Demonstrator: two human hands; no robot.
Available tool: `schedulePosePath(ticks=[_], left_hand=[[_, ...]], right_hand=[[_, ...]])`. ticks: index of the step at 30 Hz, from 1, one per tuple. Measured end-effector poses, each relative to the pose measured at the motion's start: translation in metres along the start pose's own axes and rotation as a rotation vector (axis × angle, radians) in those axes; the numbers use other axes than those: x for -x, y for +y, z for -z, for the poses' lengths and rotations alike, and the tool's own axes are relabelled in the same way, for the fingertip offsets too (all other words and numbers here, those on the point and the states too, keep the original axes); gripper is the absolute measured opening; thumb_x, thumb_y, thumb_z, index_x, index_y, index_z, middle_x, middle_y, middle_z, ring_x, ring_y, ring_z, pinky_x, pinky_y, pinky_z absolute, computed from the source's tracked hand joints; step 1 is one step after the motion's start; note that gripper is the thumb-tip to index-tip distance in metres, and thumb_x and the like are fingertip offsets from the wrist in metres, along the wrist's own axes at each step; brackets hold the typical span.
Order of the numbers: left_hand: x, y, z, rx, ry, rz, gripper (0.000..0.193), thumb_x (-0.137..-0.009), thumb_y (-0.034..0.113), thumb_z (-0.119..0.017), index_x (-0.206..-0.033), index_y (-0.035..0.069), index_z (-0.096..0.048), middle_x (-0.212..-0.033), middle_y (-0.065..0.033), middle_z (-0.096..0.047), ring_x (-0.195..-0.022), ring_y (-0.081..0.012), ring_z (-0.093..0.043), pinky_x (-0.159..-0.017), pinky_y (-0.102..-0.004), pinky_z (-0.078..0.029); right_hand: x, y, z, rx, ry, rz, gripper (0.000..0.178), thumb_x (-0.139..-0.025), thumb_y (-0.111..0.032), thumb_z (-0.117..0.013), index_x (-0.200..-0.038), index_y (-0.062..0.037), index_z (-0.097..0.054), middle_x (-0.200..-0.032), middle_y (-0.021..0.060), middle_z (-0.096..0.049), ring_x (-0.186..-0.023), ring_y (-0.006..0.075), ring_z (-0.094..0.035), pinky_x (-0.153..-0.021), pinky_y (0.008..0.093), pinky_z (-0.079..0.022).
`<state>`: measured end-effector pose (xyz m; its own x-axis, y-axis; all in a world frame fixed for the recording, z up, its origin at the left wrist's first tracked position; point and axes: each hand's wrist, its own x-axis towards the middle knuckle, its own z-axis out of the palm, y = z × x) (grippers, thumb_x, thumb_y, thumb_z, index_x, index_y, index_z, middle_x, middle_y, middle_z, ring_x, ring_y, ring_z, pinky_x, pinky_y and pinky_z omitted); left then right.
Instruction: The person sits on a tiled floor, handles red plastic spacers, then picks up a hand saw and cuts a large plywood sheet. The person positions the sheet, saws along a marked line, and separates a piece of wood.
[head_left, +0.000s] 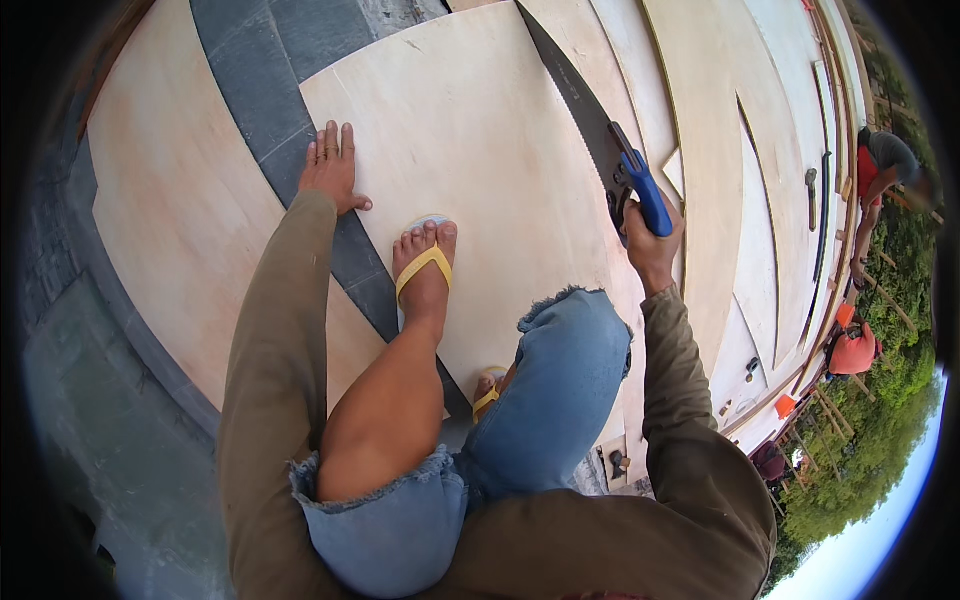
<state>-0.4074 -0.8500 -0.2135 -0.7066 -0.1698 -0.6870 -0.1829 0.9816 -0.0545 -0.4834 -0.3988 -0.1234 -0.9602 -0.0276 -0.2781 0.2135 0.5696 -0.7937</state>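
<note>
My right hand [655, 243] is closed around the blue handle of a handsaw [585, 112]. The dark toothed blade points away from me and lies along the right edge of a pale plywood sheet [510, 190]. Wood partly hides how deep the teeth sit. On the sheet's left edge my left hand [332, 172] lies flat, fingers stretched out and thumb apart, holding nothing. Between the hands, my foot in a yellow-strapped flip-flop [425, 262] presses on the sheet. My other foot [487, 392] shows partly beside my denim-covered knee.
Dark grey tiles [262, 85] run left of the sheet, with another plywood panel [175, 190] beyond. Several overlapping sheets [705, 110] lie to the right, bearing a hammer [811, 197] and a long black strip [822, 225]. Two people [880, 165] are at the far right by greenery.
</note>
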Motion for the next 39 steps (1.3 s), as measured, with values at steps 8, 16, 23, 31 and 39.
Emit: schedulePosePath(ticks=[8, 16, 23, 31, 39], left_hand=[[-0.001, 0.006, 0.004, -0.013, -0.048, 0.006, 0.140, -0.068, 0.046, -0.092, -0.160, 0.001, 0.003, -0.166, -0.0289, -0.003, -0.155, -0.0421, -0.009, -0.126, -0.0493, -0.015], [-0.001, 0.003, 0.000, -0.010, 0.012, -0.003, 0.142, -0.066, 0.047, -0.092, -0.161, 0.001, 0.003, -0.167, -0.0286, -0.003, -0.155, -0.0415, -0.010, -0.127, -0.0481, -0.015], [-0.003, 0.005, 0.003, -0.033, -0.044, -0.008, 0.143, -0.066, 0.047, -0.092, -0.160, 0.000, 0.004, -0.166, -0.0295, -0.004, -0.155, -0.0421, -0.011, -0.126, -0.0484, -0.016], [0.001, 0.010, 0.005, -0.045, -0.058, 0.027, 0.143, -0.067, 0.049, -0.092, -0.161, 0.001, 0.005, -0.167, -0.0286, -0.002, -0.156, -0.0410, -0.009, -0.127, -0.0484, -0.015], [-0.002, 0.009, 0.009, -0.062, -0.064, 0.016, 0.142, -0.067, 0.048, -0.092, -0.160, -0.001, 0.003, -0.166, -0.0303, -0.004, -0.155, -0.0430, -0.012, -0.126, -0.0491, -0.018]], right_hand=[[0.045, 0.013, 0.018, -0.011, 0.005, 0.157, 0.042, -0.086, -0.001, -0.062, -0.127, 0.0037, -0.065, -0.104, 0.0114, -0.073, -0.089, 0.0138, -0.066, -0.084, 0.0300, -0.053], [-0.048, -0.006, -0.043, -0.117, -0.007, 0.068, 0.029, -0.087, -0.008, -0.066, -0.113, 0.0039, -0.069, -0.077, -0.0026, -0.060, -0.067, 0.0047, -0.050, -0.061, 0.0234, -0.044], [0.078, -0.009, 0.041, 0.005, -0.011, 0.168, 0.046, -0.085, 0.003, -0.060, -0.130, 0.0052, -0.063, -0.105, 0.0087, -0.072, -0.088, 0.0111, -0.064, -0.082, 0.0257, -0.051], [-0.059, -0.001, -0.047, -0.197, -0.075, 0.151, 0.026, -0.086, -0.008, -0.065, -0.108, 0.0046, -0.069, -0.075, -0.0026, -0.058, -0.066, 0.0057, -0.048, -0.058, 0.0254, -0.042], [0.092, 0.004, 0.060, -0.014, -0.019, 0.167, 0.046, -0.085, 0.002, -0.058, -0.130, 0.0059, -0.063, -0.123, 0.0160, -0.070, -0.108, 0.0162, -0.067, -0.096, 0.0288, -0.049]])
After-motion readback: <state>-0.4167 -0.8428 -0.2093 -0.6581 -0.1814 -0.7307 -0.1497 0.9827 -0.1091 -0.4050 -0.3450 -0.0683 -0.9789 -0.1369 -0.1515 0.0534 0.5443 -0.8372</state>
